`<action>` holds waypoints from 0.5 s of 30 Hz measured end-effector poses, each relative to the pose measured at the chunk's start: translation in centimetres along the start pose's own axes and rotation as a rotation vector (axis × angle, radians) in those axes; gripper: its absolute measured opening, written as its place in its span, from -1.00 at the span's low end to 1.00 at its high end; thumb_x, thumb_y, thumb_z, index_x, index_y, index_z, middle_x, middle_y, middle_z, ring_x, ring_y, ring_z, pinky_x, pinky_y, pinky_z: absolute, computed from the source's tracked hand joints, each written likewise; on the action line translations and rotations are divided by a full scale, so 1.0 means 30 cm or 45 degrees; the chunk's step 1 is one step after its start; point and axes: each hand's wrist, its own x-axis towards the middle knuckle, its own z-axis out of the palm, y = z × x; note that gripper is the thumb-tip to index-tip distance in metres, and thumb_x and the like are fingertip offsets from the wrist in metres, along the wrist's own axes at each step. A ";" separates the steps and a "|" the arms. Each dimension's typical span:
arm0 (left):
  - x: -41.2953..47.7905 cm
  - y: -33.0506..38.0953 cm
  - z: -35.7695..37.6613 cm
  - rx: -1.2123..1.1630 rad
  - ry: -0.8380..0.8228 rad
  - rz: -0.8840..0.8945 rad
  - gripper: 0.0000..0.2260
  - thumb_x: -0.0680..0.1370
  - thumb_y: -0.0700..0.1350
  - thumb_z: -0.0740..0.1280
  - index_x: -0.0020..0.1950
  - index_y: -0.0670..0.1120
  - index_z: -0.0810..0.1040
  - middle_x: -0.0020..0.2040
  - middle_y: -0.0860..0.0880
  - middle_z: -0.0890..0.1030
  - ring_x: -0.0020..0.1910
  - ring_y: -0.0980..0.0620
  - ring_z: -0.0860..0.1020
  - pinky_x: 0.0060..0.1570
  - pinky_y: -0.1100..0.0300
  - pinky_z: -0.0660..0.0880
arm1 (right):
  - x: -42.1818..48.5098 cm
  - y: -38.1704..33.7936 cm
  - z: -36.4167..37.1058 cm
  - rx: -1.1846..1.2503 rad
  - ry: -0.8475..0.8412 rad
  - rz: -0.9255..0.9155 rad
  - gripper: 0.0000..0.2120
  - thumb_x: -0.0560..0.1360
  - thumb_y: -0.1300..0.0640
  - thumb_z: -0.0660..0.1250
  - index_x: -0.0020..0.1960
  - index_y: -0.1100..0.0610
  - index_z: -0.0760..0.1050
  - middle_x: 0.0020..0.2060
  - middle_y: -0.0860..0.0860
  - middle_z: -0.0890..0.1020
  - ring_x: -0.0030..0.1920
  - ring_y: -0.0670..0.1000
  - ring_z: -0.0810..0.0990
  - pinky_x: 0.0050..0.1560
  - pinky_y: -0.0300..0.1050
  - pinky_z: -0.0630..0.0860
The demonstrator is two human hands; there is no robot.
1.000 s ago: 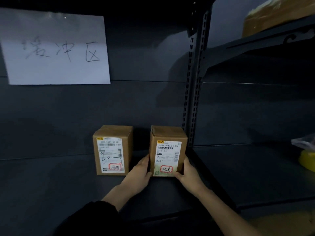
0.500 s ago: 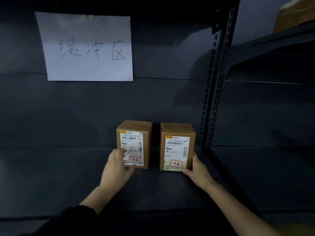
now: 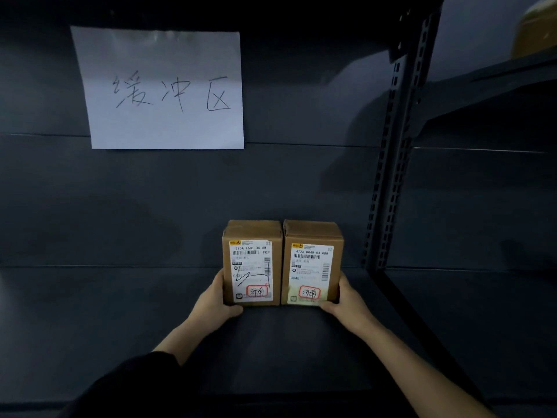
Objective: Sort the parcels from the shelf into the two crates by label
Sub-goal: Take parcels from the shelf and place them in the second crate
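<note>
Left parcel (image 3: 251,263) and right parcel (image 3: 312,263) upright, touching side by side on the dark shelf (image 3: 120,312), labels facing out. Left hand (image 3: 215,303) clamps the left parcel's outer side, thumb at the front corner. Right hand (image 3: 346,300) does the same on the right parcel; other fingers hidden. Paper sign (image 3: 162,89) above, upright post (image 3: 391,161) just right.

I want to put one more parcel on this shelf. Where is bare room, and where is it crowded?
Bare: the shelf board left of the left hand, and in front of the parcels between the forearms. Crowded: left parcel and right parcel touch; the right hand sits between it and the upright post.
</note>
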 end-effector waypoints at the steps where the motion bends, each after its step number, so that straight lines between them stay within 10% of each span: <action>1: -0.003 0.002 0.000 0.008 0.011 0.009 -0.26 0.40 -0.28 0.42 0.47 -0.04 0.13 0.30 -0.02 0.47 0.30 -0.01 0.42 0.19 0.23 0.31 | 0.001 0.000 0.000 0.020 0.009 0.000 -0.24 0.47 0.28 0.34 0.51 0.03 -0.02 0.37 0.00 0.41 0.38 -0.03 0.34 0.32 -0.20 0.24; 15: -0.116 0.071 -0.020 -0.014 0.186 0.254 -0.44 0.43 -0.21 0.42 0.36 0.02 0.30 0.16 0.02 0.44 0.14 0.08 0.44 0.25 0.07 0.43 | -0.122 -0.046 -0.071 0.145 0.112 -0.146 -0.33 0.49 0.34 0.30 0.48 0.04 0.09 0.34 -0.03 0.41 0.23 -0.20 0.32 0.23 -0.29 0.23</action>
